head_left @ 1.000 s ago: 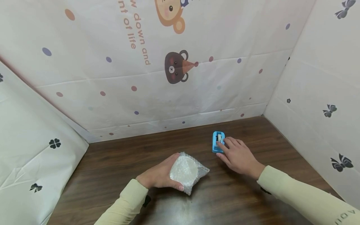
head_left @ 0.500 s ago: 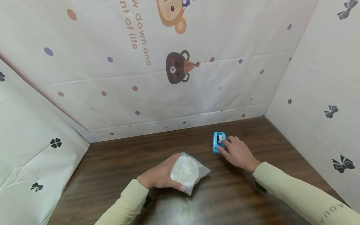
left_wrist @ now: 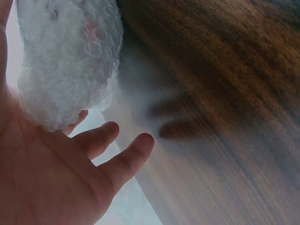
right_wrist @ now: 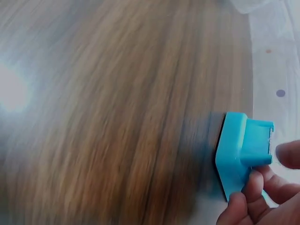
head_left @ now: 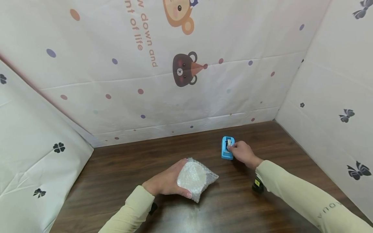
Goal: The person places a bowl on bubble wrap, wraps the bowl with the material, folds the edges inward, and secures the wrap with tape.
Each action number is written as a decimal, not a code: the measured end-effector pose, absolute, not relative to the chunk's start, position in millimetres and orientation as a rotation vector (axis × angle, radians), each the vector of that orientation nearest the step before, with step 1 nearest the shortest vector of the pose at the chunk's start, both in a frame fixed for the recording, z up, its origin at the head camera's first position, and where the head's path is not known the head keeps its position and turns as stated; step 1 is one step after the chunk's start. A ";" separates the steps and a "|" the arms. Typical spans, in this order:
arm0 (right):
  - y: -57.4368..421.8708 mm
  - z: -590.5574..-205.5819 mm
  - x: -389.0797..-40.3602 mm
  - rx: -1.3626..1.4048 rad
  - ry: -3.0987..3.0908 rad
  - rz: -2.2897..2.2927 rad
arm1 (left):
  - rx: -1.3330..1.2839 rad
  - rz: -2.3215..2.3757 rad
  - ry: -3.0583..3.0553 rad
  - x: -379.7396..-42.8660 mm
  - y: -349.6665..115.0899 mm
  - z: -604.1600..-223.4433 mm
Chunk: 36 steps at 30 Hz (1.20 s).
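A package in bubble wrap (head_left: 192, 177) stands on the dark wooden table, left of a small blue tape dispenser (head_left: 227, 156). My left hand (head_left: 165, 180) holds the package from its left side, thumb along the near edge. In the left wrist view the two outer fingers (left_wrist: 129, 159) stick out away from the wrap (left_wrist: 70, 61). My right hand (head_left: 244, 153) is at the dispenser's right side. Seen from the right wrist, its fingers (right_wrist: 255, 185) curl against the dispenser (right_wrist: 234, 150), and the thumb (right_wrist: 289, 153) is close to the toothed cutting edge.
White printed sheeting (head_left: 163, 106) rises behind the table (head_left: 125, 161) and along both sides. A black wrist camera (head_left: 257, 184) hangs below the right sleeve.
My right hand has turned and drawn its fingers together at the dispenser; the index finger earlier reached out over the roll. The left hand and the package have kept still.
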State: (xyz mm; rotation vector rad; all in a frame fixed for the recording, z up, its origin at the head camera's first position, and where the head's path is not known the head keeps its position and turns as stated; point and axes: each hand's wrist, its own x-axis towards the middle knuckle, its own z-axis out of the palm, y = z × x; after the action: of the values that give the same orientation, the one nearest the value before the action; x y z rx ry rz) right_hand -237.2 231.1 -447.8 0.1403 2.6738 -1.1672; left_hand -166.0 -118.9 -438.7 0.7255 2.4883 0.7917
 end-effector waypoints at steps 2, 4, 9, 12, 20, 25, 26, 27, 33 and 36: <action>230.7 -448.5 -239.6 0.212 2.628 -1.204 | 0.725 0.793 2.486 -165.7 -118.8 -438.5; 230.1 -448.2 -241.7 0.269 2.579 -1.245 | 0.725 0.798 2.483 -165.5 -118.6 -438.0; 226.9 -446.0 -244.3 0.364 2.489 -1.329 | 0.723 0.806 2.478 -165.6 -119.1 -437.2; 225.1 -445.4 -244.3 0.382 2.468 -1.368 | 0.726 0.810 2.483 -166.0 -119.5 -437.6; 220.1 -439.7 -237.6 0.420 2.380 -1.476 | 0.724 0.810 2.478 -165.6 -118.1 -438.0; 214.4 -433.8 -220.5 0.444 2.337 -1.533 | 0.734 0.794 2.494 -166.3 -118.6 -437.8; 213.2 -433.7 -216.3 0.453 2.326 -1.539 | 0.737 0.787 2.497 -166.5 -118.6 -437.8; 211.8 -434.1 -212.0 0.463 2.315 -1.548 | 0.739 0.785 2.497 -166.6 -118.6 -437.9; 206.2 -442.7 -192.7 0.477 2.261 -1.639 | 0.742 0.786 2.492 -166.5 -117.8 -437.9; 207.0 -447.3 -187.8 0.480 2.189 -1.715 | 0.743 0.798 2.483 -165.9 -117.0 -437.4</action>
State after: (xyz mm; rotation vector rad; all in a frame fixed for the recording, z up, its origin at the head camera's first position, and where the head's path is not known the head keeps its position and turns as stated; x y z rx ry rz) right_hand -187.8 207.0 -447.3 0.4797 2.1890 -1.7155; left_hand -165.9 -117.0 -437.4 0.7426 2.4828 0.7978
